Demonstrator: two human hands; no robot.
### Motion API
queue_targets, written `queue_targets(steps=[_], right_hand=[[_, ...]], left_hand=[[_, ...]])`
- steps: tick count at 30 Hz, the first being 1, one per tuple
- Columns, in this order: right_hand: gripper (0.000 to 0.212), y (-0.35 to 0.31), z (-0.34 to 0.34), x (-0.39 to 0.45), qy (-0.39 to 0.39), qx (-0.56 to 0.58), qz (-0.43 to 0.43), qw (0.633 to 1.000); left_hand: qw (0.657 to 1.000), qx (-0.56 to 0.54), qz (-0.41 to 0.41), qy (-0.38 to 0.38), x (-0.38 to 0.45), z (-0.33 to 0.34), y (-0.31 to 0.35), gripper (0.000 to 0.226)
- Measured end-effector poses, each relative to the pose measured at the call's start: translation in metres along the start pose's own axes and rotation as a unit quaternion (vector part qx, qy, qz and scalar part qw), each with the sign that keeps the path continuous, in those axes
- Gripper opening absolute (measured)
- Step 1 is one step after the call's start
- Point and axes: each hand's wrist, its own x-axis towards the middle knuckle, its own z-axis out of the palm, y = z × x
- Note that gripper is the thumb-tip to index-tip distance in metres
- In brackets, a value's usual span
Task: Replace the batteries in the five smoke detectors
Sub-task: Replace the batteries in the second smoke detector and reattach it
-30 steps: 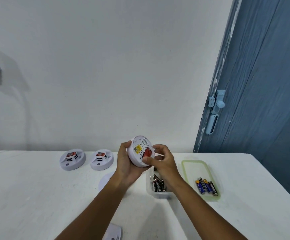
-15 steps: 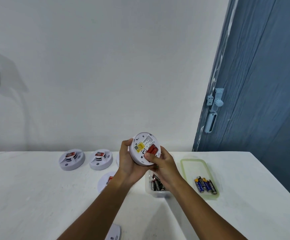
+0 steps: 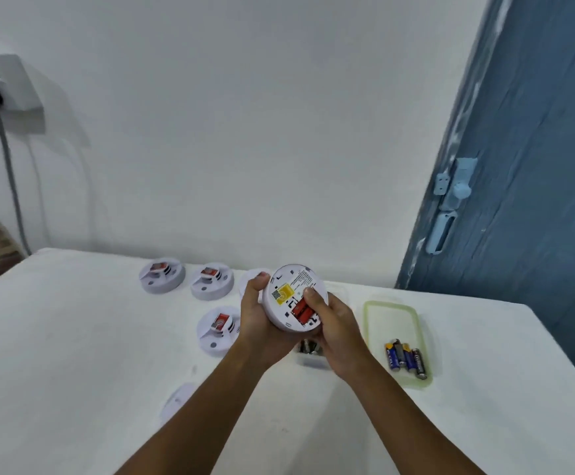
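Note:
I hold a round white smoke detector (image 3: pixel 289 286) above the table, its back toward me, showing a yellow label and red batteries (image 3: pixel 301 310) in the open compartment. My left hand (image 3: pixel 257 320) grips its left rim. My right hand (image 3: pixel 335 323) holds the right side with the thumb pressing at the red batteries. Three more detectors lie on the table: one (image 3: pixel 162 275) and another (image 3: pixel 212 281) at the back, a third (image 3: pixel 218 329) just left of my left hand. A clear tub of batteries (image 3: pixel 310 351) sits mostly hidden under my hands.
A green-rimmed lid (image 3: pixel 394 313) at the right carries several blue and black batteries (image 3: pixel 406 358). A white cover (image 3: pixel 178 399) lies near my left forearm; another white disc (image 3: pixel 253 274) peeks out behind my left hand. A blue door stands at the right; the white wall is close behind the table (image 3: pixel 73 337).
The detector has turned so its back and battery compartment face me more squarely. My right thumb has shifted onto the red batteries. The camera has swung left and down.

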Motion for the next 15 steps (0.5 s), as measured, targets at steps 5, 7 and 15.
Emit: queue_targets(steps=[5, 7, 15], right_hand=[[0.025, 0.025, 0.028, -0.008, -0.025, -0.157, -0.009, 0.987], [0.033, 0.029, 0.039, -0.012, -0.024, -0.217, -0.033, 0.975], [0.034, 0.06, 0.091, -0.042, -0.226, -0.489, -0.059, 0.84]], left_hand=[[0.996, 0.002, 0.062, 0.058, -0.05, -0.035, 0.011, 0.056], [0.994, -0.009, 0.072, 0.079, -0.071, -0.052, 0.021, 0.056], [0.988, -0.031, 0.12, 0.087, -0.132, -0.13, 0.069, 0.063]])
